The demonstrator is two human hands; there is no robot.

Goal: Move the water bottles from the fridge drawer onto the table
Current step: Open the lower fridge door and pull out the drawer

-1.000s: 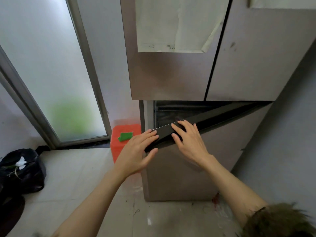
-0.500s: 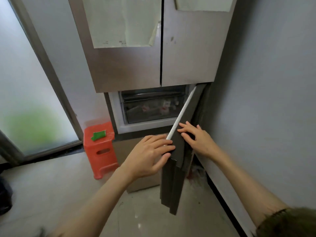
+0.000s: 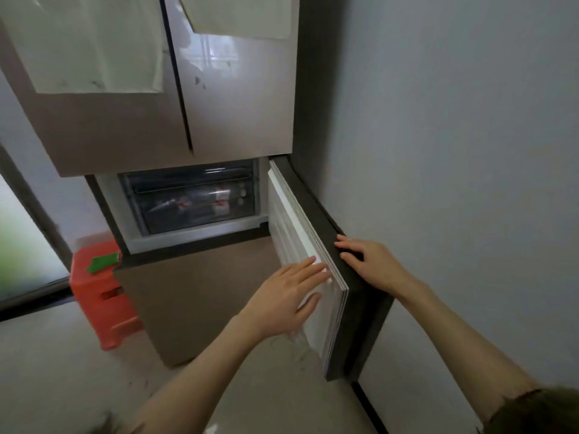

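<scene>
The left hand (image 3: 286,294) lies flat with its fingers straight and slightly spread, pressing on the white inner face of the small fridge door (image 3: 300,245), near that door's free edge. The right hand (image 3: 371,264) is also released, fingers extended and resting on the dark outer edge of the same door, so the door stands between the two palms; neither hand grips anything. The door is swung wide, hinged on the right, and stands close to the grey wall (image 3: 454,151). Behind the opening sits the drawer (image 3: 195,198), a clear-fronted bin inside the fridge (image 3: 125,126). Through its front the bottles (image 3: 219,200) show as clear shapes with red and white labels, lying inside; how many there are cannot be told through the blur and reflections. The drawer front appears pushed in, level with the white frame around it. Above it hang two large upper doors with sheets of paper (image 3: 94,42) stuck on them. Below the opening is a lower brown panel (image 3: 200,296) of the fridge, closed. To the left of the fridge stands an orange stool (image 3: 100,302) on the pale floor (image 3: 56,364), with a green item (image 3: 103,261) on its seat. A frosted glass door (image 3: 22,239) fills the far left.
</scene>
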